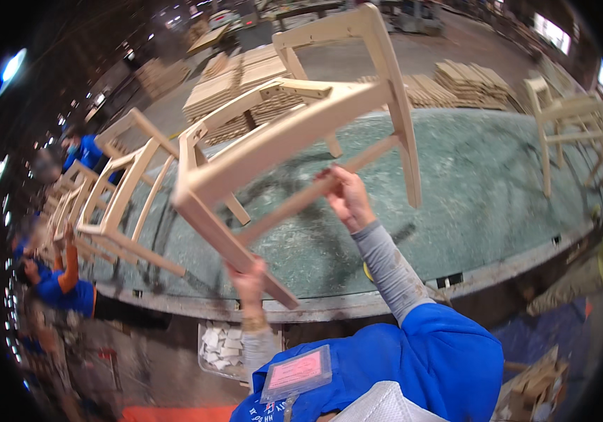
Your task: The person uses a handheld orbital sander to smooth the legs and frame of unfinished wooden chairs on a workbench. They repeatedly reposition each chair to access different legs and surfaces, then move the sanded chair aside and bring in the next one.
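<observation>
I hold an unfinished pale wooden chair frame [294, 126] tilted in the air above a big green-topped work table [498, 204]. My left hand [248, 278] grips the lower end of one leg, near the table's front edge. My right hand [347, 197] is closed around a thin cross rail in the middle of the frame. The chair's other legs point up and away from me.
Another bare chair frame [122, 204] lies on the table at the left, handled by a person in a blue shirt [66, 288]. A third frame [568, 119] stands at the right. Stacks of wooden parts [245, 84] lie beyond. A bin of white scraps [220, 344] sits below.
</observation>
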`<move>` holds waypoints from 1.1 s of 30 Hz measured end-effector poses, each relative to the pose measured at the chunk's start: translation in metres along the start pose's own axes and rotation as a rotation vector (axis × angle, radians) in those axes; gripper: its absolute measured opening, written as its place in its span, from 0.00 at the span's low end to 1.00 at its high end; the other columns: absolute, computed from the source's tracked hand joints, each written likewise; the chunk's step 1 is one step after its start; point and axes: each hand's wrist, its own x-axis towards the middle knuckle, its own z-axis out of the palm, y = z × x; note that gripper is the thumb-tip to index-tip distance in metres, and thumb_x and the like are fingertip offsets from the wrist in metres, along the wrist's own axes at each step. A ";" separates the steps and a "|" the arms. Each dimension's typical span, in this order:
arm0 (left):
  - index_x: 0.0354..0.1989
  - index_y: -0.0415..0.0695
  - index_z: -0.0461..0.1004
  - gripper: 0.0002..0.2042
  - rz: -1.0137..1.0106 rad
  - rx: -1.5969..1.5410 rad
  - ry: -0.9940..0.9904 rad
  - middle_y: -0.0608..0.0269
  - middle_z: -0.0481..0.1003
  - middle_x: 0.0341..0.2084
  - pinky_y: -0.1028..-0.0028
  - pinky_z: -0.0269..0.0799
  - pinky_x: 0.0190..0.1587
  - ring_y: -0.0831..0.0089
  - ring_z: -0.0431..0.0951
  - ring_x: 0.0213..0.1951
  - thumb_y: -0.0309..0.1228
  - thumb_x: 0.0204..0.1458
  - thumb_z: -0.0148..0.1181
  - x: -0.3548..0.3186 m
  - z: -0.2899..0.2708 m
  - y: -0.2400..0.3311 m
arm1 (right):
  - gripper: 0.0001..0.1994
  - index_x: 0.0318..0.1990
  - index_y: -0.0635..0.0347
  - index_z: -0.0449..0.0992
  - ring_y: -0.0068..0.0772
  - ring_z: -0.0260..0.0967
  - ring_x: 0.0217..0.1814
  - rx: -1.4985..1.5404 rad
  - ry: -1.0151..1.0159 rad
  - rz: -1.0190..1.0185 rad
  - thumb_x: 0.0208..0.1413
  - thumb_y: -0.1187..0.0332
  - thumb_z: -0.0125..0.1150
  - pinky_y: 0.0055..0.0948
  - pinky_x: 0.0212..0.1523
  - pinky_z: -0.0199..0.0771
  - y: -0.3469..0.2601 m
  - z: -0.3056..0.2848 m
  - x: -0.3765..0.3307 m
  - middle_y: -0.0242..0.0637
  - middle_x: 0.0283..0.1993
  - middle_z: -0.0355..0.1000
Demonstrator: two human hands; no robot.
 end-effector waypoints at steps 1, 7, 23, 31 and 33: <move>0.45 0.38 0.64 0.22 -0.016 -0.154 -0.059 0.62 0.71 0.27 0.74 0.74 0.31 0.75 0.74 0.27 0.24 0.40 0.64 0.027 0.001 0.025 | 0.09 0.38 0.68 0.70 0.32 0.72 0.40 -0.056 -0.062 -0.056 0.55 0.70 0.57 0.30 0.37 0.75 -0.010 0.012 -0.007 0.44 0.38 0.72; 0.40 0.36 0.66 0.15 0.022 0.040 -0.143 0.62 0.71 0.23 0.74 0.74 0.21 0.73 0.72 0.18 0.25 0.43 0.58 0.161 -0.003 0.057 | 0.18 0.49 0.64 0.69 0.41 0.72 0.47 -1.034 -0.278 -0.289 0.54 0.64 0.58 0.35 0.47 0.73 -0.034 0.015 -0.035 0.49 0.46 0.71; 0.38 0.37 0.66 0.12 0.010 0.088 -0.227 0.63 0.69 0.22 0.73 0.74 0.20 0.73 0.72 0.18 0.25 0.43 0.55 0.184 0.024 0.072 | 0.41 0.63 0.29 0.53 0.49 0.71 0.41 -2.357 -0.214 0.019 0.39 0.62 0.68 0.41 0.40 0.73 -0.020 -0.242 -0.134 0.42 0.44 0.65; 0.35 0.38 0.64 0.10 0.035 0.069 -0.212 0.62 0.67 0.19 0.72 0.74 0.18 0.70 0.71 0.14 0.26 0.45 0.53 0.193 0.018 0.062 | 0.34 0.59 0.31 0.63 0.53 0.71 0.35 -1.798 -0.033 -0.442 0.41 0.60 0.69 0.45 0.33 0.73 -0.044 -0.055 -0.170 0.47 0.39 0.65; 0.36 0.38 0.64 0.11 0.063 0.118 -0.192 0.61 0.68 0.20 0.72 0.74 0.18 0.70 0.72 0.15 0.27 0.45 0.53 0.192 0.023 0.065 | 0.36 0.60 0.34 0.62 0.50 0.70 0.34 -1.603 -0.010 -0.872 0.40 0.64 0.70 0.43 0.32 0.74 -0.066 0.008 -0.157 0.45 0.39 0.63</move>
